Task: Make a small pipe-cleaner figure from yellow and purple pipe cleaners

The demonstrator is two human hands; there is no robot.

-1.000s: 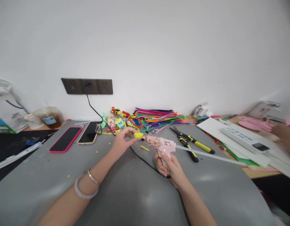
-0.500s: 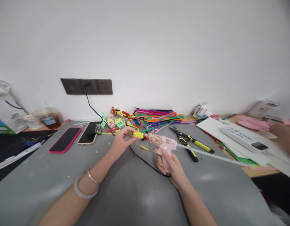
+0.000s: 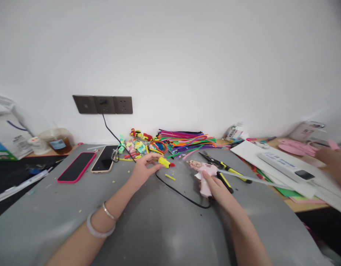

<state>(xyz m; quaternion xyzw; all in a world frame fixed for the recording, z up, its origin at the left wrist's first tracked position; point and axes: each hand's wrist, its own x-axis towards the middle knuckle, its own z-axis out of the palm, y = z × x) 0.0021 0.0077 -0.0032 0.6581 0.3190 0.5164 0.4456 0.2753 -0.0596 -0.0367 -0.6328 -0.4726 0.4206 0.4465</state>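
Note:
Between the thumb and fingers of my left hand [image 3: 146,166] is a small yellow craft piece [image 3: 164,162] with a red tip pointing right. My right hand [image 3: 218,187] is closed on a pink hot glue gun [image 3: 205,173], its nozzle pointing left, apart from the yellow piece. A long clear glue stick [image 3: 248,178] sticks out of the gun's back. From its handle the black cord [image 3: 181,194] runs over the grey table mat [image 3: 159,229]. A short yellow strip [image 3: 170,177] lies below the yellow piece.
Black-and-yellow pliers [image 3: 228,171] lie right of the gun. Pipe cleaners [image 3: 187,142] and small colourful figures [image 3: 140,142] are heaped by the wall. Two phones [image 3: 76,168] rest at left, a drink cup [image 3: 59,142] behind. Another person's hand [image 3: 332,159] is at far right over papers.
My right hand has drawn the glue gun back to the right, away from the yellow piece, whose red tip now shows. My left hand has barely moved.

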